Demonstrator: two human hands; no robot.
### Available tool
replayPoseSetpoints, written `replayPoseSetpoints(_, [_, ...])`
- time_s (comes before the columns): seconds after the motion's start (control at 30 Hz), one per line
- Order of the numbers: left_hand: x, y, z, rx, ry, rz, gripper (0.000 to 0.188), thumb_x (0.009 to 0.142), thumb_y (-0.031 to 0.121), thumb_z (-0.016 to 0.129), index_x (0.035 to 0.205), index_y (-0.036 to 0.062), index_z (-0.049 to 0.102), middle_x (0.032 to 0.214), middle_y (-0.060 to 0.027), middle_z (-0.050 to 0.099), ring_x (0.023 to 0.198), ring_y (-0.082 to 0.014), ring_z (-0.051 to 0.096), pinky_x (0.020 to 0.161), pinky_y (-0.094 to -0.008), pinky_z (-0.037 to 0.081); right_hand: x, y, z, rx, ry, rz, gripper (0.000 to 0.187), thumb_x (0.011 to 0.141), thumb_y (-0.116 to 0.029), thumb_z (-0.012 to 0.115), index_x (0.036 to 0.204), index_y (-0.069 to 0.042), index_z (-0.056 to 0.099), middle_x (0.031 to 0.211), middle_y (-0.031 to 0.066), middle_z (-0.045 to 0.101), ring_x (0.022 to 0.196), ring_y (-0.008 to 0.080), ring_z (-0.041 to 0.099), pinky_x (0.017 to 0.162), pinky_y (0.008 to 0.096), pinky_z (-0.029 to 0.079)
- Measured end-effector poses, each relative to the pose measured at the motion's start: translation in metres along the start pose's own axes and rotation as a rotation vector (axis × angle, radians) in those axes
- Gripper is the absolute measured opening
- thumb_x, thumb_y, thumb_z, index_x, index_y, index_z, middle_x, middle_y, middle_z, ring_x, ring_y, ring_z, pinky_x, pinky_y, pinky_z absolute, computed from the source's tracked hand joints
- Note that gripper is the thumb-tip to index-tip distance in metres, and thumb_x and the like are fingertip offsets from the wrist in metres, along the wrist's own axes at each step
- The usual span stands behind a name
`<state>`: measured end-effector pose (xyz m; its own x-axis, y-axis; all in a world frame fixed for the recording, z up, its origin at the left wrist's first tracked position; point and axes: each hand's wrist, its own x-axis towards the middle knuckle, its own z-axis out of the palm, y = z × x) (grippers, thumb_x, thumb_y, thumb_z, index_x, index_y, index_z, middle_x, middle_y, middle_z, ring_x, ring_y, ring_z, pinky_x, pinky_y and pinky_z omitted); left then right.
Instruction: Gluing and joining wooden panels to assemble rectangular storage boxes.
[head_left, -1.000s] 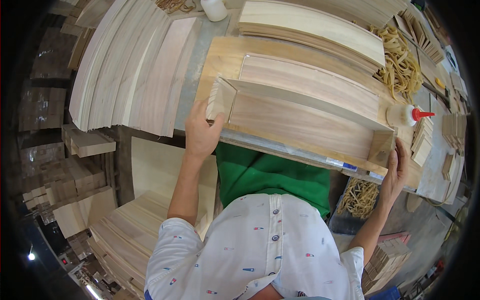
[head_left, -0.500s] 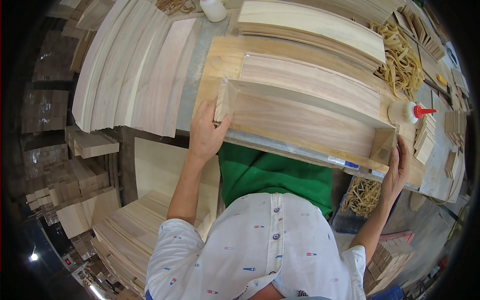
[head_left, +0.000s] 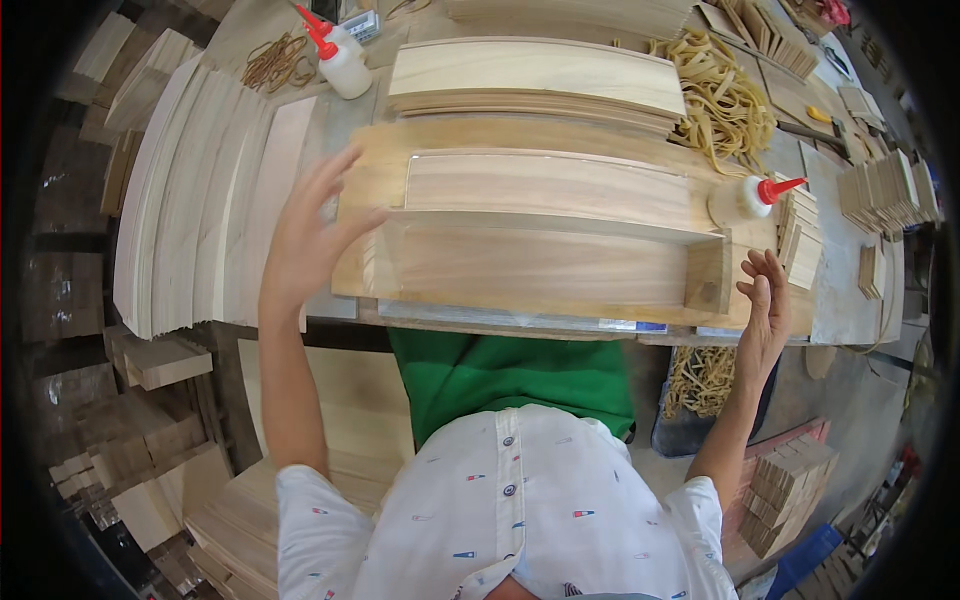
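A shallow wooden box frame [head_left: 545, 262] lies near the front edge of the bench, with a long side and an end piece [head_left: 708, 272] standing at its right. My left hand [head_left: 305, 235] is raised beside the frame's left end, fingers spread and slightly blurred, holding nothing. To the right of the end piece, apart from it, hovers my right hand [head_left: 766, 300], its fingers loosely curled and apart. Behind the frame a flat wooden panel [head_left: 550, 180] with a shiny line along its edges rests on a work board [head_left: 375, 150]. The frame's left end is partly blurred.
Tall board stacks [head_left: 190, 210] fill the left side. More boards [head_left: 530, 75] lie at the back beside a rubber band heap [head_left: 722, 100]. A red-tipped glue bottle [head_left: 740, 203] tilts at the right, near small wood pieces [head_left: 800, 240]; another glue bottle [head_left: 345, 72] stands back left.
Both hands have let go of the frame's ends. The left has lifted away to the left, fingers spreading; the right has drawn slightly off its end. The whole view has shifted.
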<state>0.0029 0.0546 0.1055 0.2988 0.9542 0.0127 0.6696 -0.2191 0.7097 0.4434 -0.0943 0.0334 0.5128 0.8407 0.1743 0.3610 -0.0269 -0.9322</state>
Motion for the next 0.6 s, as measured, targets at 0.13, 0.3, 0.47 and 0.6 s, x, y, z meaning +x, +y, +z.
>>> replayPoseSetpoints(0.13, [0.085,0.018,0.049,0.327,-0.337,0.272,0.068,0.074,0.02,0.078,0.132,-0.0011,0.049,0.131,-0.0178,0.051,0.125,-0.0324,0.046,0.106,-0.0394,0.037,0.0,-0.005,-0.008,-0.002,0.035,-0.001,0.037,0.101,-0.016,0.05,0.134,-0.001,0.051,0.124,0.0132,0.061,0.112,0.0197,0.058,0.089,0.0304,0.048])
replayPoseSetpoints(0.3, [0.124,0.014,0.117,0.681,-0.608,0.219,0.074,0.062,0.025,0.085,0.123,-0.0002,0.051,0.123,-0.0217,0.051,0.12,-0.0381,0.045,0.103,-0.0423,0.04,-0.008,0.0,-0.026,0.008,0.073,0.026,0.037,0.1,-0.014,0.051,0.134,0.001,0.051,0.122,0.0131,0.061,0.111,0.0193,0.058,0.089,0.0301,0.048])
replayPoseSetpoints(0.47, [0.136,0.019,0.126,0.667,-0.624,0.223,0.078,0.056,0.024,0.088,0.12,0.003,0.049,0.125,-0.0227,0.048,0.118,-0.0397,0.045,0.102,-0.0419,0.041,-0.015,0.007,-0.042,0.002,0.135,0.091,0.037,0.1,-0.014,0.052,0.134,0.002,0.051,0.119,0.0131,0.062,0.11,0.0189,0.059,0.086,0.0298,0.049])
replayPoseSetpoints(0.6, [0.14,0.015,0.122,0.582,-0.615,0.156,0.065,0.061,0.02,0.085,0.114,0.0033,0.05,0.122,-0.0184,0.048,0.111,-0.0334,0.048,0.093,-0.0389,0.043,-0.018,0.006,-0.044,0.022,0.159,0.075,0.037,0.1,-0.015,0.053,0.132,0.003,0.052,0.116,0.0134,0.063,0.107,0.019,0.06,0.085,0.03,0.05])
